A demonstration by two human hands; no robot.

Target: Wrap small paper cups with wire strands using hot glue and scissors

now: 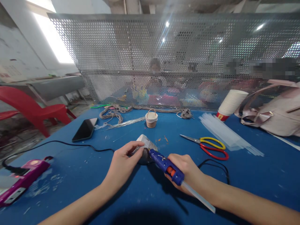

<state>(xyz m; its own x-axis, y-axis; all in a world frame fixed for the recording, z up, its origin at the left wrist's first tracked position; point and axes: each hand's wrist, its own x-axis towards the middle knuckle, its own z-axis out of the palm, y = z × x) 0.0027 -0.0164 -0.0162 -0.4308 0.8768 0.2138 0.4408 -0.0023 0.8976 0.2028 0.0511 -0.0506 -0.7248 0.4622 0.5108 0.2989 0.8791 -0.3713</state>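
Observation:
My right hand (186, 168) is wrapped around a blue hot glue gun (161, 161), with a clear glue stick (199, 197) jutting from its back end. The gun's nozzle points left, at or very near a small whitish cup-like piece (147, 142) and a dark rounded part (143, 157) beside it. My left hand (124, 157) pinches this work between thumb and fingers, low over the table. Part of it is hidden by the fingers, so I cannot tell its exact kind. Beyond it stands a small cup wrapped in cord (151, 122), with a loop handle on top.
Scissors (201, 142), clear glue sticks (225, 132), stacked paper cups (232, 103) and a pink bag (281, 109) are on the right. Grey cord (112, 113) runs along the back by a perforated screen (140, 62). Left are a phone (84, 129) and a purple power strip (25, 178).

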